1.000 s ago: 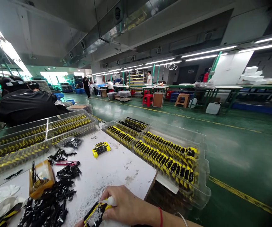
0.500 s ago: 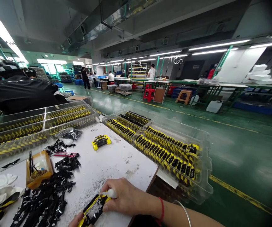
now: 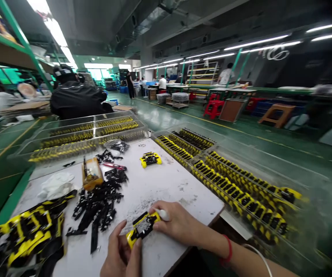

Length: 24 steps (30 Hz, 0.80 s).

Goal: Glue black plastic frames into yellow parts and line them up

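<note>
Yellow and black, the long part [image 3: 143, 227] slants over the surface [image 3: 151, 184], its near end gripped by the left hand's [image 3: 119, 257] fingers, its far end by the right hand's [image 3: 179, 223], pinched around a small white thing [image 3: 164, 215].

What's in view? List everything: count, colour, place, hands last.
Flat plastic frame: one, yellow-black, lower centre
Small rounded tool: one, white, frame's right
Loose plastic frame: one, yellow-black, middle
Piled plastic parts: several, yellow-black, lower left
Heaped plastic pieces: many, black, left
Small open box: one, orange, left
Slim straight tool: one, red, by box
Crumpled cloth: one, white, left
Plastic bag: one, clear, table's far edge
Filled plastic trays: two or more, clear, upper left and right
Flat tabletop: one, white, centre
Stools: several, red and brown, background
People: several, black or white clothes, background
Left hand: one, bare, bottom centre
Right hand: one, bare, lower centre
</note>
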### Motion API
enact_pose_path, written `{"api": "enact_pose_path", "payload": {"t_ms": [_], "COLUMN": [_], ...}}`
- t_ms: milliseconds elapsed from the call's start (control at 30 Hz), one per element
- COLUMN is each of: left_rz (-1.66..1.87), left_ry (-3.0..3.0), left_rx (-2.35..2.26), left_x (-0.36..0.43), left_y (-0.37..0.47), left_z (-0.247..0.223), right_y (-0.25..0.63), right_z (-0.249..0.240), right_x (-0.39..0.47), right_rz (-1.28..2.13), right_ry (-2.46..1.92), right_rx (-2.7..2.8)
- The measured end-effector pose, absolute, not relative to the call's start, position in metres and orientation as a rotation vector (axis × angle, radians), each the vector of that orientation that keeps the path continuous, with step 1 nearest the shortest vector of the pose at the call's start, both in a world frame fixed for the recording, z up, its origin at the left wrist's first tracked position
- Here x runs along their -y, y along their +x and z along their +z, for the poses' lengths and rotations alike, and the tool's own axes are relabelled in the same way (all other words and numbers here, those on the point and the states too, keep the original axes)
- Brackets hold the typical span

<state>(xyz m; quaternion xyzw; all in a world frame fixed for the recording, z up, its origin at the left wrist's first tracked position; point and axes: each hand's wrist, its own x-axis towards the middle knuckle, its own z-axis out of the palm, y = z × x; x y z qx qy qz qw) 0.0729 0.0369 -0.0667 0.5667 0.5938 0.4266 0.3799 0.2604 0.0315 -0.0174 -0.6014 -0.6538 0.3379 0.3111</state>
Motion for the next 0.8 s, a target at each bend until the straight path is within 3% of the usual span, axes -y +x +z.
{"api": "enact_pose_path", "payload": {"t_ms": [133, 367, 800], "left_rz": [1.094, 1.161, 1.132], "left_ry": [1.398, 1.339, 1.43], "left_rx": [-1.499, -1.446, -1.434], "left_x": [-0.037, -0.038, -0.036], "left_y": [0.077, 0.079, 0.078], "left_z": [-0.061, -0.066, -0.065], "right_y": [0.28, 0.349, 0.376], "right_z": [-0.019, -0.025, -0.04], "right_x": [-0.055, -0.135, -0.183], "right_rz": [0.843, 0.426, 0.251], "right_ry": [-1.491, -1.657, -1.849], "right_rx": [1.834, 1.757, 1.705]}}
